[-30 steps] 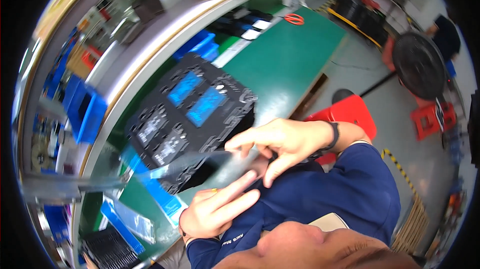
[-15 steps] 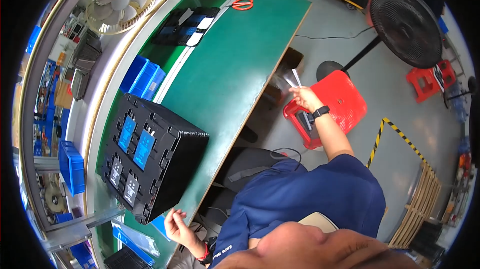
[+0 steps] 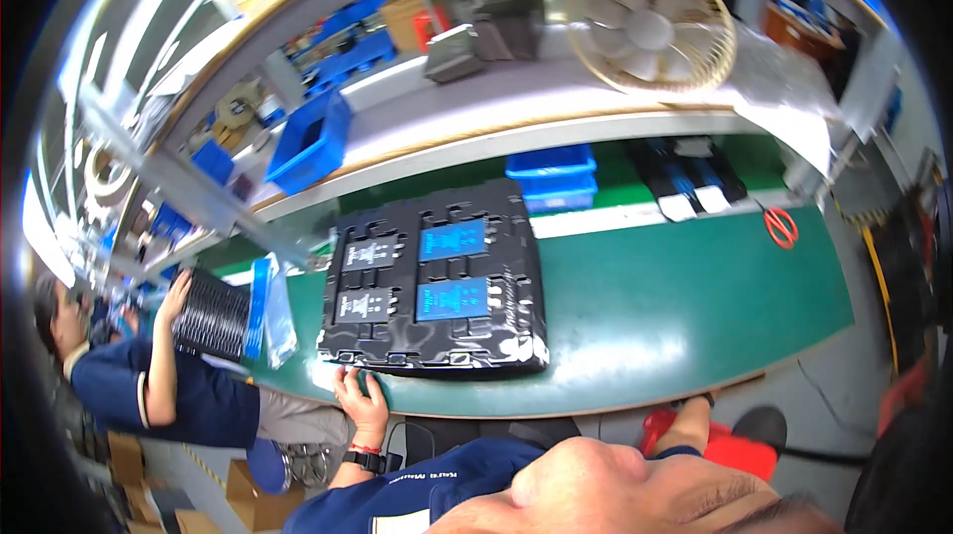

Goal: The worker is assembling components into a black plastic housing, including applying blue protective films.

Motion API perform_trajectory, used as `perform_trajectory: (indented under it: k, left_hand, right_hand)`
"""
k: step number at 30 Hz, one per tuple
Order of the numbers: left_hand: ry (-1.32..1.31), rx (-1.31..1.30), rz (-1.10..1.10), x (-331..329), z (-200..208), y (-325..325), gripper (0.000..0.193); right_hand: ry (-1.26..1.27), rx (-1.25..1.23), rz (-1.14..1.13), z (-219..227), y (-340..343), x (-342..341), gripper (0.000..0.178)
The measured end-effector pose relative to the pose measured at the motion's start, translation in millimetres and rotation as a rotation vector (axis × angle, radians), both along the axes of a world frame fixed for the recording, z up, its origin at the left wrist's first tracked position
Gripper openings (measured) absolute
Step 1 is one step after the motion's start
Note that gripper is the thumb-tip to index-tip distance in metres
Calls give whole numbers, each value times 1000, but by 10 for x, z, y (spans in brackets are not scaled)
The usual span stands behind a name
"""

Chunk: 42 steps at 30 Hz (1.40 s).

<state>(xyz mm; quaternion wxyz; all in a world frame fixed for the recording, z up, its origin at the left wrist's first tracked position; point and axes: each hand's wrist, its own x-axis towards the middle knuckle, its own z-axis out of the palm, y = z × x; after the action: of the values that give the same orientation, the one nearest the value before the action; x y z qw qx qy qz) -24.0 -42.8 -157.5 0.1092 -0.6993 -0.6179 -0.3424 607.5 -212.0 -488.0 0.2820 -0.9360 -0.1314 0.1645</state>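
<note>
A black moulded tray block (image 3: 402, 343), probably a stack, sits on the green table. Two blue (image 3: 454, 239) and two grey flat rectangular pieces (image 3: 369, 254) lie in its top recesses. My left hand (image 3: 359, 403) is at the block's near left corner, fingers apart and nothing seen in them; whether they touch the tray I cannot tell. My right forearm (image 3: 687, 432) reaches down to the right, past the table's front edge, beside a red stool (image 3: 733, 452). The right hand's fingers are hidden beyond that edge.
Red-handled scissors (image 3: 781, 227) lie at the table's right end. Blue bins (image 3: 552, 177) and a dark tray (image 3: 687, 173) stand along the back. A fan (image 3: 650, 30) sits on the shelf above. At the left, another person (image 3: 164, 375) touches a black ribbed stack (image 3: 211, 314).
The view has swung left toward the table, bringing the other person into sight. The right hand, earlier beside the stool near thin whitish strips, is now mostly hidden. The left hand stays by the trays.
</note>
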Motion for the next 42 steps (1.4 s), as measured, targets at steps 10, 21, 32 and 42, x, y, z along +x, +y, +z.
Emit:
perform_trajectory:
  k: [10, 21, 32, 42]
  left_hand:
    - [74, -18, 29, 151, -29, -13, 27]
    - [-18, -20, 3, 196, 102, -13, 29]
    - [-5, -260, -242, -416, 607, 607, 54]
    - [54, -429, -387, -700, 311, 892, 52]
  right_hand:
    - [73, 13, 527, -62, 1256, -346, 37]
    - [100, -174, 780, -55, 558, -538, 37]
    - [111, -408, 874, 647, -509, -1058, 38]
    - [-1, -236, 394, 2589, -723, -1797, 28]
